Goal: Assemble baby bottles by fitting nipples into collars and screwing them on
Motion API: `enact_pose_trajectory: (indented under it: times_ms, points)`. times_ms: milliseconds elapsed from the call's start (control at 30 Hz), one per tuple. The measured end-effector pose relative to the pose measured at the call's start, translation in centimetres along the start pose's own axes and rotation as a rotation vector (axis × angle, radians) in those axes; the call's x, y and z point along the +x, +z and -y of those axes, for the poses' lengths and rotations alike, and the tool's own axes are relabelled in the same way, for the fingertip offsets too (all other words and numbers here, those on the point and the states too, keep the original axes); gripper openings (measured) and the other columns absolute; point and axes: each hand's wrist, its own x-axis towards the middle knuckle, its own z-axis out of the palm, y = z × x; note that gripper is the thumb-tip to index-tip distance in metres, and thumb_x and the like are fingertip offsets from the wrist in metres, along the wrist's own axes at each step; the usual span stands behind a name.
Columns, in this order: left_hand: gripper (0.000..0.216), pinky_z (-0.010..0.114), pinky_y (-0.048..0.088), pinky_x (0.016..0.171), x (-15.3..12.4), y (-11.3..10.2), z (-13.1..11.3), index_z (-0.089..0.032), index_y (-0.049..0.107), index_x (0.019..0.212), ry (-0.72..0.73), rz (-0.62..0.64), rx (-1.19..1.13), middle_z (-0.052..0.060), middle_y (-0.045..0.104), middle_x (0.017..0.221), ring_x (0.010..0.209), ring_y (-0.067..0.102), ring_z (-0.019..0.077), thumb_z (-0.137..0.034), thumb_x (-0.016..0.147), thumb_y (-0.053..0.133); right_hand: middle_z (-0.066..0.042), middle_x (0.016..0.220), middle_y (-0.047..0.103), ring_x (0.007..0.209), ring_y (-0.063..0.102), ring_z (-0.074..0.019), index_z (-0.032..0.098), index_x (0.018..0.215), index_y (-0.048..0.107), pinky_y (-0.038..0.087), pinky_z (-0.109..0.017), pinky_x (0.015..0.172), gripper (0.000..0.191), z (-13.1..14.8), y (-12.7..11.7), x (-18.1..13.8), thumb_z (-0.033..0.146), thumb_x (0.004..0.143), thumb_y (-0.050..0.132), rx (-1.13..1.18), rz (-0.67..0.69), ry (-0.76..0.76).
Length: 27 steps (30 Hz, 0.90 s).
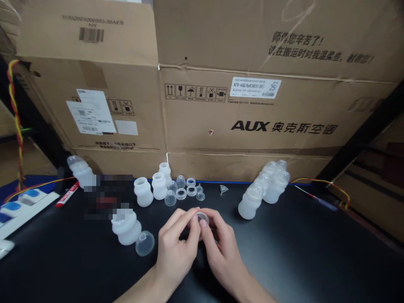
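Note:
Between the fingertips and thumbs of both hands is a translucent plastic bottle ring [202, 216], partly covered by the fingers. My left hand [175, 242] grips its left side and my right hand [222, 244] its right side. Left of my left hand lies a clear dome cap [144, 244], beside a milky-white baby bottle [126, 229] whose top is blurred out. Beyond my hands are more clear caps [170, 198], loose rings [191, 191] and small silicone nipples [200, 195]. One nipple [223, 190] lies apart, to the right.
Three open bottles [143, 192] stand behind the loose parts. Several capped bottles [250, 203] cluster at the right, another [81, 172] at the far left. A red marker [67, 194], power strip [28, 210] and screwdriver [323, 202] lie toward the sides. Cardboard [195, 139] walls the back.

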Motion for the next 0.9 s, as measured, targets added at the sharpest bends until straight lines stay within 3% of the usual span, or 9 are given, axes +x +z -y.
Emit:
enact_pose_trajectory:
  times_ms: [167, 367, 600, 733, 900]
  points:
    - [0.022, 0.02, 0.059, 0.068, 0.1, 0.0, -0.1, -0.023, 0.079, 0.109, 0.02, -0.018, -0.012, 0.001, 0.073, 0.085, 0.073, 0.071, 0.0126, -0.013, 0.093, 0.067, -0.006, 0.095, 0.075, 0.072, 0.067, -0.0153, 0.02, 0.103, 0.065, 0.054, -0.025, 0.07, 0.025, -0.7, 0.8, -0.2, 0.042, 0.104, 0.054, 0.024, -0.091, 0.049]
    - [0.018, 0.018, 0.059, 0.068, 0.3, 0.1, -0.3, -0.022, 0.08, 0.104, -0.018, -0.011, -0.037, 0.0, 0.073, 0.083, 0.071, 0.07, 0.0109, -0.015, 0.093, 0.068, -0.007, 0.097, 0.075, 0.075, 0.067, -0.0159, 0.019, 0.109, 0.066, 0.053, -0.025, 0.069, 0.027, -0.9, 0.8, -0.3, 0.043, 0.104, 0.054, -0.005, -0.107, 0.072]
    - [0.026, 0.02, 0.061, 0.073, -0.2, -0.1, -0.2, -0.023, 0.074, 0.12, -0.066, 0.055, -0.076, 0.002, 0.071, 0.094, 0.08, 0.071, 0.0124, -0.018, 0.098, 0.06, -0.007, 0.109, 0.072, 0.084, 0.067, -0.016, 0.021, 0.119, 0.065, 0.056, -0.026, 0.08, 0.028, -0.8, 0.5, -0.2, 0.043, 0.103, 0.057, 0.064, -0.062, 0.076]
    - [0.034, 0.024, 0.064, 0.076, -0.5, -0.3, -0.1, -0.022, 0.069, 0.13, -0.071, 0.127, -0.138, 0.005, 0.069, 0.101, 0.086, 0.072, 0.0149, -0.017, 0.099, 0.057, -0.006, 0.106, 0.072, 0.087, 0.067, -0.0167, 0.021, 0.116, 0.067, 0.057, -0.024, 0.076, 0.028, -1.0, 0.5, -0.2, 0.043, 0.102, 0.058, 0.091, -0.094, 0.088]
    - [0.034, 0.02, 0.062, 0.07, -0.5, -0.2, 0.0, -0.025, 0.069, 0.129, -0.05, 0.112, -0.131, 0.004, 0.069, 0.1, 0.082, 0.071, 0.0128, -0.015, 0.1, 0.057, -0.004, 0.1, 0.07, 0.077, 0.065, -0.0134, 0.021, 0.113, 0.068, 0.058, -0.022, 0.067, 0.028, -0.8, 0.6, 0.0, 0.045, 0.1, 0.062, 0.209, -0.067, 0.123]
